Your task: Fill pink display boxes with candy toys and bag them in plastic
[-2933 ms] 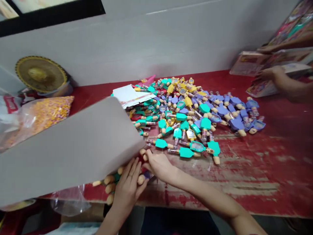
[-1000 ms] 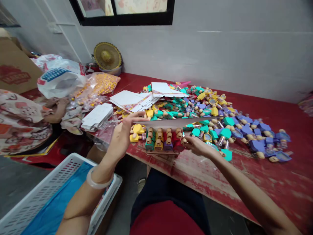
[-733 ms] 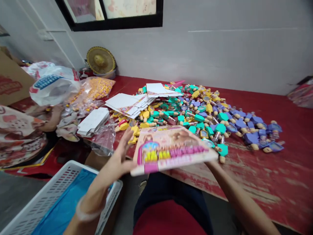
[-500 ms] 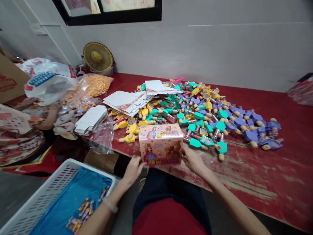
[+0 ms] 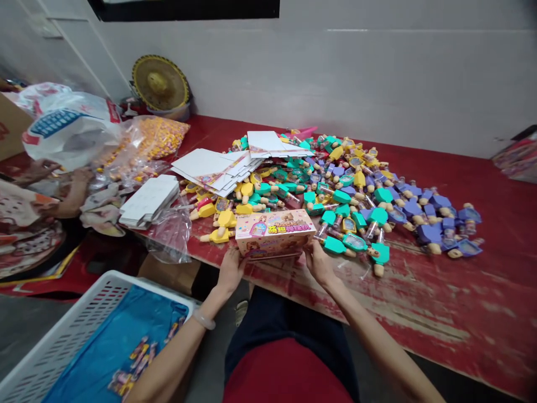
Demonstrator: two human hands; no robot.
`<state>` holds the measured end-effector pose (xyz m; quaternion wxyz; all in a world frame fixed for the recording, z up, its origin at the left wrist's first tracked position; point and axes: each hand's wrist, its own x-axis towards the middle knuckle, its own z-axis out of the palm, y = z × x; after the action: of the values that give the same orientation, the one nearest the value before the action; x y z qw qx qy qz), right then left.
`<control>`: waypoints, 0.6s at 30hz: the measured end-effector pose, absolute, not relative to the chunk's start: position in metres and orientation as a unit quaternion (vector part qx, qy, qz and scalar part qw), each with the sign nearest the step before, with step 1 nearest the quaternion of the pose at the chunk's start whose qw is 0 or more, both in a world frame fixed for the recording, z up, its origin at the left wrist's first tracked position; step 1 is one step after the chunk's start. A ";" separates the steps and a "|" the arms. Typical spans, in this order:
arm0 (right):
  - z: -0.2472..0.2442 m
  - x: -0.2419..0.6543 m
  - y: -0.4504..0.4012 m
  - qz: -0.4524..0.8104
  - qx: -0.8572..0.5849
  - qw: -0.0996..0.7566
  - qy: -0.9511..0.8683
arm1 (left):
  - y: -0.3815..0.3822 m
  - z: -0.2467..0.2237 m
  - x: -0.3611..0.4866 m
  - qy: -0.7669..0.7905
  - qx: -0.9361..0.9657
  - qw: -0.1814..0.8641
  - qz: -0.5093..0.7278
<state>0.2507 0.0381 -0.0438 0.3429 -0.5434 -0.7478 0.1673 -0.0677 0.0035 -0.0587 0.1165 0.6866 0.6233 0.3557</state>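
Observation:
A pink printed cardboard box [image 5: 274,228] is at the front edge of the red table, its top tipped toward me and its front face foreshortened. My left hand [image 5: 230,271] closes on the box's lower left corner. At the lower right corner, my right hand [image 5: 319,264] grips it with bent fingers. Just beyond the box lies a big heap of toy-like plastic pieces [image 5: 342,196] in teal, yellow and purple with clear tubes and beige ends. Flat white cartons [image 5: 213,168] rest on the heap's left side.
A stack of white cartons [image 5: 150,198] lies left, beside a clear bag of yellow-orange pieces [image 5: 163,136]. Below stands a white basket [image 5: 94,299] with blue lining and small wrapped items. Another person's hands [image 5: 78,187] work at far left. A yellow-rimmed disc [image 5: 160,83] leans by the wall.
The box has tilted so its top shows more and its front less. Both hands have moved slightly up and away with it, keeping their hold. My view has shifted a little.

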 end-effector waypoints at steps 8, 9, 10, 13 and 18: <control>0.003 0.272 0.049 0.189 -0.562 0.244 -0.767 | 0.006 -0.051 -0.069 0.613 0.714 0.128 0.314; 0.022 0.267 0.049 0.153 -0.584 0.252 -0.756 | 0.007 -0.053 -0.068 0.620 0.711 0.120 0.310; 0.043 0.258 0.049 0.105 -0.600 0.278 -0.743 | 0.007 -0.055 -0.066 0.629 0.705 0.114 0.307; 0.092 0.211 0.056 -0.032 -0.590 0.361 -0.721 | 0.004 -0.059 -0.058 0.667 0.663 0.114 0.319; 0.084 0.177 0.088 0.059 -0.500 0.116 -0.856 | -0.064 -0.078 -0.002 0.630 0.649 0.199 0.377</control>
<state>0.1769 0.0882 0.0841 0.1160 -0.4999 -0.8562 0.0593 -0.0017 -0.0642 -0.0776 0.1991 0.6486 0.6302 0.3774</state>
